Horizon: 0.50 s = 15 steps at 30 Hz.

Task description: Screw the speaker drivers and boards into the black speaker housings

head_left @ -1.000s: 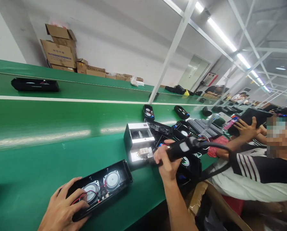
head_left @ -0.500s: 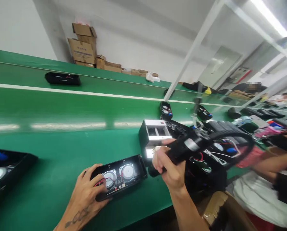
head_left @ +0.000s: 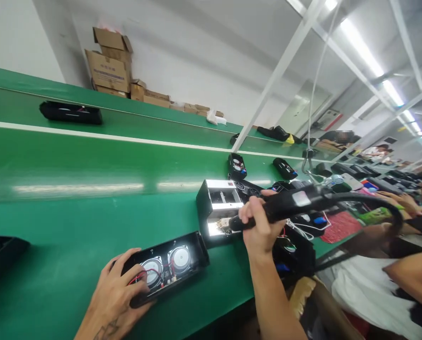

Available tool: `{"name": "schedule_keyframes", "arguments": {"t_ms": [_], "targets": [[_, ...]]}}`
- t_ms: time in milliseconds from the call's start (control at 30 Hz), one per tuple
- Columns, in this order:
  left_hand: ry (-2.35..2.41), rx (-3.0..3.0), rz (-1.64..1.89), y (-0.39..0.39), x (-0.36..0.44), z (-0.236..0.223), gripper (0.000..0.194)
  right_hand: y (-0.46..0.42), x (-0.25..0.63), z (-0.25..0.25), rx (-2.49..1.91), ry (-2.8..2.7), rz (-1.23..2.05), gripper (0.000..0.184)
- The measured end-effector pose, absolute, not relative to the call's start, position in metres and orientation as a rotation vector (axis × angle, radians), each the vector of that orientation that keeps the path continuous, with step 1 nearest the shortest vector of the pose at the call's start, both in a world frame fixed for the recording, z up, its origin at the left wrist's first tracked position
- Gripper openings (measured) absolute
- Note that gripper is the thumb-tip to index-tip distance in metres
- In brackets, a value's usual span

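My left hand (head_left: 120, 293) rests on the near end of a black speaker housing (head_left: 171, 264) that lies on the green belt (head_left: 72, 226); its fingers curl over the rim and the red wires beside two round speaker cones. My right hand (head_left: 262, 226) is wrapped around a black electric screwdriver (head_left: 288, 205) with a thick cable. The tool's tip points left at the lit opening of a black-and-white box (head_left: 219, 210).
More black housings (head_left: 71, 112) lie on the far belt, and another (head_left: 0, 252) sits at the left edge. Cardboard boxes (head_left: 111, 61) are stacked by the wall. A pile of housings and wired parts (head_left: 296, 245) sits right of my hand. Co-workers' arms (head_left: 405, 274) reach in from the right.
The view swung left and back. My right hand brought the screwdriver's tip down to the lit box. My left hand stays on the speaker housing.
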State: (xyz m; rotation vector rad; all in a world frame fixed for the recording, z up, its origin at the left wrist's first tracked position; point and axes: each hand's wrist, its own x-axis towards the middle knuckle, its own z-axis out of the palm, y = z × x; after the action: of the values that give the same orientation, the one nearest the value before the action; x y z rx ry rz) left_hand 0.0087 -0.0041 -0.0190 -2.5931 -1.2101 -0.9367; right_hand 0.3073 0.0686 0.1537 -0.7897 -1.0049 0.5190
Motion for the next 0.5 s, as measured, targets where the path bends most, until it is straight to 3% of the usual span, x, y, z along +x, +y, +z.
{"name": "schedule_keyframes", "arguments": {"t_ms": [233, 500], "targets": [[-1.485, -2.603, -0.979, -0.014, 0.016, -0.015, 0.016, 0.061, 0.248, 0.120, -0.638, -1.076, 0.781, 0.026], [-1.421, -2.570, -1.003, -0.012, 0.015, -0.011, 0.013, 0.069, 0.220, 0.090, -0.834, -1.217, 1.051, 0.031]]}}
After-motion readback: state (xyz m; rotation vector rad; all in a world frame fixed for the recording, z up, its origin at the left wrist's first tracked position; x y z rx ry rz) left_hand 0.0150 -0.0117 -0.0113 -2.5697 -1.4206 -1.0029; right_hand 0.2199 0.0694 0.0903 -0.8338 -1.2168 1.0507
